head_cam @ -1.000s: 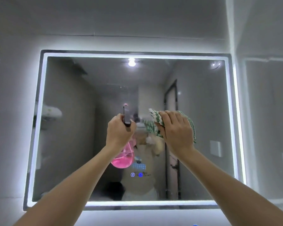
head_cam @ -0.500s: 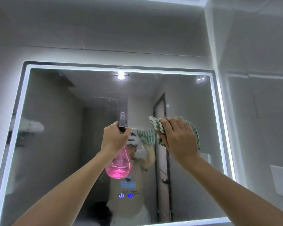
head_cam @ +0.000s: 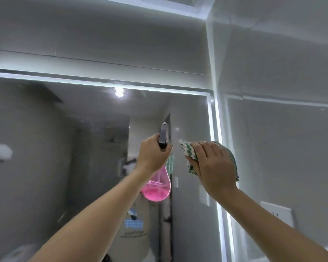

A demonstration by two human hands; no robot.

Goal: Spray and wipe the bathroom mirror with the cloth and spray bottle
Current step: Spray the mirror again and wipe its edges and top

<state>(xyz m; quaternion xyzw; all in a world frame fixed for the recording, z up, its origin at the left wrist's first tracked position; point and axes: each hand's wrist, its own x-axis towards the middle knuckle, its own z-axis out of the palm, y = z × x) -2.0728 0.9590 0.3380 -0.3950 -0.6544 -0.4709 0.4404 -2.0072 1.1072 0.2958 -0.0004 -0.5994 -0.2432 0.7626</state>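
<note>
A wall mirror with a lit white border fills the left and middle of the head view. My left hand grips the neck of a clear spray bottle holding pink liquid, its grey nozzle pointing up toward the glass. My right hand holds a green-and-white striped cloth flat against the mirror near its upper right corner. Most of the cloth is hidden under my palm.
The mirror's right lit edge meets the corner of a grey tiled side wall. A white socket plate sits on that wall at lower right. A ceiling vent shows at the top.
The view has tilted up and to the right, so the mirror's top right corner now sits nearer the middle. Both hands have moved toward that corner, keeping the bottle and cloth.
</note>
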